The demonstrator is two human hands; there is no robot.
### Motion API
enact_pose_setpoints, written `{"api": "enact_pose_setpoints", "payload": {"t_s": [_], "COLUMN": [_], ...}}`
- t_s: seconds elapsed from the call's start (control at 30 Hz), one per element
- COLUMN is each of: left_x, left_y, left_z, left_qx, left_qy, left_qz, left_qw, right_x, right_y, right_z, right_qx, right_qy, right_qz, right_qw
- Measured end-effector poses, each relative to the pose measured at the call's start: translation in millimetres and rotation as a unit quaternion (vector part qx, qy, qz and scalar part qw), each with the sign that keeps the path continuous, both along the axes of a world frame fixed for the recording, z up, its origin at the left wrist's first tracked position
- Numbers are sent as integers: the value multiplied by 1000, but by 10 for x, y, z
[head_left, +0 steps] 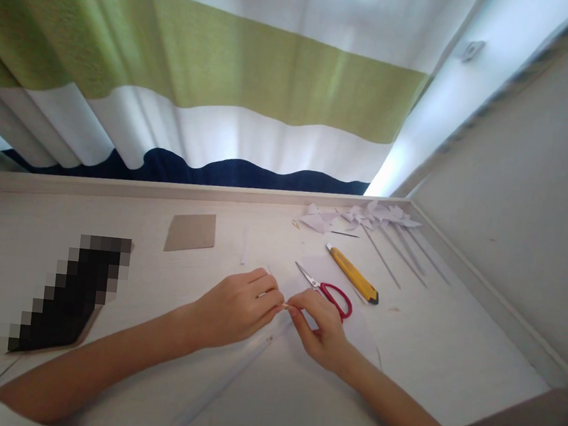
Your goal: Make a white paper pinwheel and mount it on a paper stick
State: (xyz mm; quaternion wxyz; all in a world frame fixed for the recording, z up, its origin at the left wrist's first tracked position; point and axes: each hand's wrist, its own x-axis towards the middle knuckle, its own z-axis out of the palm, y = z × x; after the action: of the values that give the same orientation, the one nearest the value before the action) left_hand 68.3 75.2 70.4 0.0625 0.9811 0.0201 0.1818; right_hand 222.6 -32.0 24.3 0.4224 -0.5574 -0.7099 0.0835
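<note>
My left hand (237, 307) and my right hand (322, 327) meet over the table, fingertips almost touching. Both are closed in a pinch on a small pale piece (286, 306), too small to make out. Below my hands a thin white paper tube (227, 385) lies slantwise on the table. Scissors (339, 297) with red handles rest just behind my right hand, their blades slightly apart and pointing to the far left. A sheet of white paper (363, 334) lies partly under my right hand. Beyond the scissors is a yellow utility knife (353, 273).
White paper pinwheel-like shapes on thin sticks (381, 217) are heaped at the back right. A square of brown cardboard (190, 232) and a narrow white strip (244, 246) lie farther back. A dark, pixelated object (74, 300) is at left. A striped curtain (277, 72) hangs behind the table.
</note>
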Motion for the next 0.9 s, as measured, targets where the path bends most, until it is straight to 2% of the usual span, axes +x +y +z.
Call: {"api": "enact_pose_setpoints", "payload": {"t_s": [0.4, 0.9], "left_x": [6, 8], "left_y": [10, 17], "left_z": [-14, -5], "left_qx": [-101, -100], "left_qy": [28, 51], "left_qz": [23, 24], "left_qw": [994, 993], "right_x": [33, 71], "right_y": [10, 5], "right_z": [1, -13], "right_qx": [-8, 4], "right_qy": [9, 7], "right_qz": [-1, -4], "right_qw": [1000, 1000]}}
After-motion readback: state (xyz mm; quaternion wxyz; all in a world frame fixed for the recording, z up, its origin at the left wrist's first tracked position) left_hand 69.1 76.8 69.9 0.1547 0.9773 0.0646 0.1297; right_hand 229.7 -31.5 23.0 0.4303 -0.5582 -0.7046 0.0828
